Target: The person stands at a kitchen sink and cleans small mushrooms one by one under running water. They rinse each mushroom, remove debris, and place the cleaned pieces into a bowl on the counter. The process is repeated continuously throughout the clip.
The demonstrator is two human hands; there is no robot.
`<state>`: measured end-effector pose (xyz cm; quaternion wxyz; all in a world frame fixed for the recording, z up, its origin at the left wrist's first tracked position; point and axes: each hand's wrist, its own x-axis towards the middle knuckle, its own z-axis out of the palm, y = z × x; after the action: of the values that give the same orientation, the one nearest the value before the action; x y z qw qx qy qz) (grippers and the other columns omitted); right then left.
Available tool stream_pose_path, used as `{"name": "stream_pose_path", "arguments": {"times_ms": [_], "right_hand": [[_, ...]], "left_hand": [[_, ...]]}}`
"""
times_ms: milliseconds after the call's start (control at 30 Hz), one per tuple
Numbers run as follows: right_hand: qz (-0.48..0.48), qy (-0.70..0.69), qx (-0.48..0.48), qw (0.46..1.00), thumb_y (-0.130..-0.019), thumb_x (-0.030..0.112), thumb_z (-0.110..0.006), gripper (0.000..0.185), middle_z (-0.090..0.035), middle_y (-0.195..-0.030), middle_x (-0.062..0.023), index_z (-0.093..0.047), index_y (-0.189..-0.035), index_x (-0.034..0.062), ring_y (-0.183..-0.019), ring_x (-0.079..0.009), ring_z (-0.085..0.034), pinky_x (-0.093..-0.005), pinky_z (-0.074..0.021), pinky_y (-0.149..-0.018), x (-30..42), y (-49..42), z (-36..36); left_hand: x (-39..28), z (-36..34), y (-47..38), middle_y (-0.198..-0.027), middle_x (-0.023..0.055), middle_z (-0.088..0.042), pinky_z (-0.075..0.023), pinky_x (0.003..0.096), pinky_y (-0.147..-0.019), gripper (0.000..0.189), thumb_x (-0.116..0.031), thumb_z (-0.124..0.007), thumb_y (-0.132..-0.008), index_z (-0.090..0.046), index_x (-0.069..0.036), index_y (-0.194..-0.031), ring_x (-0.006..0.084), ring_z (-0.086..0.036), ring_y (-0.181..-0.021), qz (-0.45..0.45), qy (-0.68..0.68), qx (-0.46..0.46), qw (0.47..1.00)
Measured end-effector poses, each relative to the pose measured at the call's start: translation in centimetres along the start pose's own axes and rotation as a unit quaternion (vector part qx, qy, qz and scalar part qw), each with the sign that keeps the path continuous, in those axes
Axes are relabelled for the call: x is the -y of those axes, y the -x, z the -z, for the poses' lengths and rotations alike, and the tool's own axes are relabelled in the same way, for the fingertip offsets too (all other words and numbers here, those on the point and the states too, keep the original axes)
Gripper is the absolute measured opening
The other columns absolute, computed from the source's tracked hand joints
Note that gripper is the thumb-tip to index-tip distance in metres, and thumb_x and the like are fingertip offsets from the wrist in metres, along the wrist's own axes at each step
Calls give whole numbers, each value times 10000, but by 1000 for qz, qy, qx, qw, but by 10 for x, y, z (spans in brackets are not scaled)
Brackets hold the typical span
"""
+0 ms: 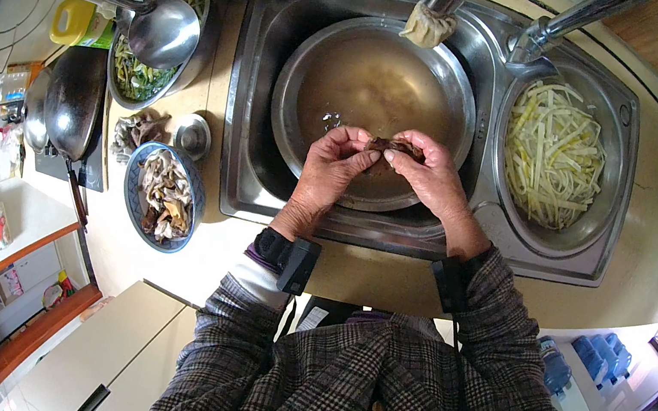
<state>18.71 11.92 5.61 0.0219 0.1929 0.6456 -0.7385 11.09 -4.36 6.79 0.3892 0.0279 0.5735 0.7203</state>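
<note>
A dark brown mushroom piece [396, 147] is pinched between the fingertips of my left hand [339, 165] and my right hand [429, 173]. Both hands are over the near part of a round steel basin [288, 91] of cloudy brownish water, which stands in the large sink bowl [247, 146]. To the left, a blue patterned bowl [130, 185] holds torn mushroom pieces [172, 205], pale and brown. More greyish mushrooms [139, 128] lie on the counter behind it, beside a small metal cup [192, 137].
Pale cut strips [553, 155] fill the smaller right sink bowl. The faucet with a cloth-wrapped spout [429, 26] hangs over the basin's far edge. At the left stand a pot of greens [137, 105], a hanging ladle [165, 33] and a dark wok [73, 104].
</note>
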Motion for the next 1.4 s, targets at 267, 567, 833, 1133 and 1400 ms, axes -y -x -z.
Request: {"name": "stream_pose_path", "arguments": {"times_ms": [267,567,833,1133,1400], "right_hand": [[39,154,-13,987,-777,68,-648,180,-671,-833,-105,-621,-938,-7,-788,-142,-636,-287,-498,-726,22,5,-4],[40,191,-13,981,-775,38,-614,169,-668,-800,-76,-615,-936,-16,-730,-125,-624,-264,-494,-693,14,2,-6],[-110,-27,25,993,-859,115,-643,126,-575,-794,45,-598,-958,53,-651,-35,-511,-186,-403,-553,1,-14,14],[-73,255,-70,962,-794,206,-695,311,-660,-898,-81,-613,-1032,24,-715,-181,-631,-310,-497,-608,-30,-96,24],[86,518,-224,821,-857,151,-524,173,-640,-873,-205,-653,-922,56,-848,-375,-631,-457,-514,-740,-70,-132,16]], "left_hand": [[-1,-2,1,-888,8,-633,-503,236,-797,123,28,-650,-840,-613,-14,-950,88,-601,-843,-20,-94,12,995],[-6,-1,2,-977,11,-623,-475,251,-839,231,10,-650,-827,-601,-50,-1044,115,-595,-894,56,-22,37,997],[-15,19,-6,-947,40,-638,-535,296,-770,207,-41,-548,-917,-604,-40,-1116,156,-628,-828,85,154,46,983],[-8,55,-116,-900,130,-663,-523,368,-694,241,-193,-519,-929,-590,-29,-1090,303,-651,-859,14,-497,-45,866],[38,59,-156,-1202,255,-545,-517,451,-807,368,-161,-391,-925,-419,-6,-1257,390,-630,-932,87,-752,13,653]]}}
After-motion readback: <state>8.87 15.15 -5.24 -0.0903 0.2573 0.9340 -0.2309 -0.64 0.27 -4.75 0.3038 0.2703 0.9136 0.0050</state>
